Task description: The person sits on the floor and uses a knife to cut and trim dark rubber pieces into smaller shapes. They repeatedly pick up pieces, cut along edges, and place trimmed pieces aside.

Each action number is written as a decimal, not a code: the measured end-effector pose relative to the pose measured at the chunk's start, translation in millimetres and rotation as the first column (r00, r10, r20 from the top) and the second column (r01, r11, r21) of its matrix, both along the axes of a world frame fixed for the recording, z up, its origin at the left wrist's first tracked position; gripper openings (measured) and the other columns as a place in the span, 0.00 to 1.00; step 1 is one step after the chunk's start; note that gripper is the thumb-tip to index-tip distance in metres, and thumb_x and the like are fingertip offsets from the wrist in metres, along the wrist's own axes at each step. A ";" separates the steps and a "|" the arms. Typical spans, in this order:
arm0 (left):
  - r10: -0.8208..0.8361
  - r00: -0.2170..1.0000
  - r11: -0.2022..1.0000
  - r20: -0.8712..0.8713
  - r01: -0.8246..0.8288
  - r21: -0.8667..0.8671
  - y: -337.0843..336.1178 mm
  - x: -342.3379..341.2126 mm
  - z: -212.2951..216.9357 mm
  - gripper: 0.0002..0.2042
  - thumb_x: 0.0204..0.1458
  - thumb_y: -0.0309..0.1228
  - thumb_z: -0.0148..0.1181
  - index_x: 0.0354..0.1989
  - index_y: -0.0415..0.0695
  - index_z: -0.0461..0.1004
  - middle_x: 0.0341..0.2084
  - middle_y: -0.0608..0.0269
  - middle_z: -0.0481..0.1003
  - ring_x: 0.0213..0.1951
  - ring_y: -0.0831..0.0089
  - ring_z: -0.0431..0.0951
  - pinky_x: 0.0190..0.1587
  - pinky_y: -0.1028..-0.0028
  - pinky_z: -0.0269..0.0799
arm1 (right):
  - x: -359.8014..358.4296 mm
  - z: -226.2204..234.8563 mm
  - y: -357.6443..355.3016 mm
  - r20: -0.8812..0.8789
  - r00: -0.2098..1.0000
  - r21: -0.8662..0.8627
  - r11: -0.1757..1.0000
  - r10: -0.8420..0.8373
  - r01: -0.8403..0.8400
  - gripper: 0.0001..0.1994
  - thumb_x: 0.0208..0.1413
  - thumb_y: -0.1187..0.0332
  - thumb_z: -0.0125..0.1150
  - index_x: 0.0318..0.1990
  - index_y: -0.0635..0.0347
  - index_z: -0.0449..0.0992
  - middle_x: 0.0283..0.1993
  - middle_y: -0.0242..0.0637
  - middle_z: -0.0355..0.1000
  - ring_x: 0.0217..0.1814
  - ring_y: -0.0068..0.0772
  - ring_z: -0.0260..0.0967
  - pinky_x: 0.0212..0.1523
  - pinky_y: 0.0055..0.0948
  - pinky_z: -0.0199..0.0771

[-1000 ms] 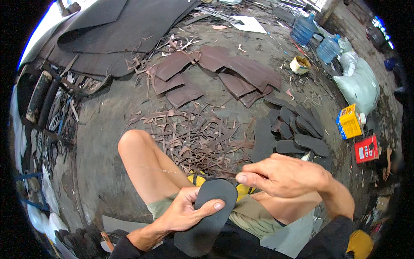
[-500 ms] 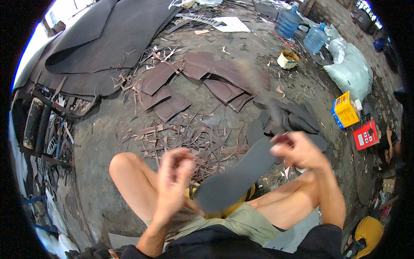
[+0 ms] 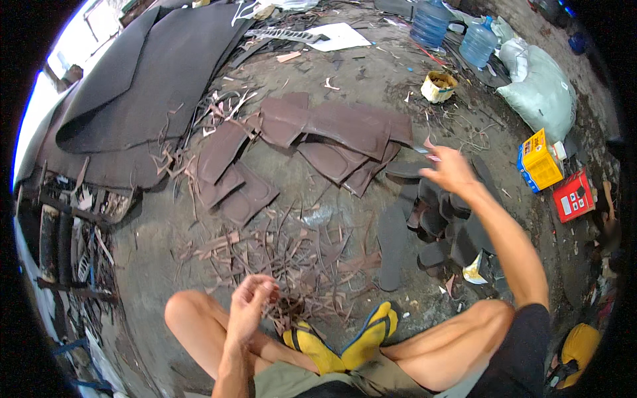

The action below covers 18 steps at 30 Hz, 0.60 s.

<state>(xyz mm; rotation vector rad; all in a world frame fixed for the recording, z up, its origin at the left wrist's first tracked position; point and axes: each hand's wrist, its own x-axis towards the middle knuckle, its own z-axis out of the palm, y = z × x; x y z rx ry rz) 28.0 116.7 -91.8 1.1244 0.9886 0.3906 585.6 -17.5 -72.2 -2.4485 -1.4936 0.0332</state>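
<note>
My right hand reaches out above the far end of a heap of dark foam soles. Its fingers are closed on a slim tool with a striped red-and-white part, whose kind is too small to make out. Just left of the tool's tip lie brown moulded insole sheets, overlapping on the floor. One long dark sole lies flat beside the heap. My left hand hovers over my left shin with curled fingers, and anything in them is hidden.
Brown offcut strips litter the floor before my yellow sandals. A big dark foam sheet lies at far left. On the right are a pale tub, water jugs, a white sack, and yellow and red boxes.
The large dark sole that was in front of me by my right hand is gone from there. My right hand has moved farther out, and my view has tilted up.
</note>
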 end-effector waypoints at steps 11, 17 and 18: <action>-0.013 0.999 0.993 -0.034 0.009 -0.117 1.5 16.2 3.6 0.13 0.69 0.32 0.64 0.54 0.36 0.77 0.43 0.57 0.83 0.44 0.72 0.83 0.51 0.71 0.78 | -54.4 -174.3 237.4 -0.076 0.963 -0.006 0.966 -0.258 0.258 0.22 0.60 0.62 0.70 0.57 0.65 0.73 0.54 0.56 0.80 0.52 0.60 0.82 0.52 0.54 0.83; 0.246 0.968 0.966 0.044 -0.241 -0.099 -4.7 11.4 -4.3 0.10 0.67 0.28 0.64 0.53 0.39 0.78 0.42 0.63 0.82 0.43 0.76 0.80 0.48 0.76 0.75 | -176.8 -85.1 170.7 -0.052 0.965 0.048 0.966 0.257 -0.255 0.17 0.56 0.62 0.67 0.43 0.68 0.72 0.31 0.57 0.80 0.33 0.60 0.82 0.35 0.53 0.84; 0.345 0.938 0.931 0.033 -0.337 -0.141 -6.1 10.6 -5.4 0.16 0.65 0.30 0.65 0.59 0.40 0.74 0.46 0.64 0.80 0.44 0.76 0.78 0.47 0.77 0.72 | -204.1 -67.8 151.3 -0.144 0.939 0.128 0.946 0.314 -0.297 0.16 0.56 0.61 0.68 0.41 0.67 0.74 0.28 0.58 0.78 0.31 0.61 0.81 0.36 0.53 0.83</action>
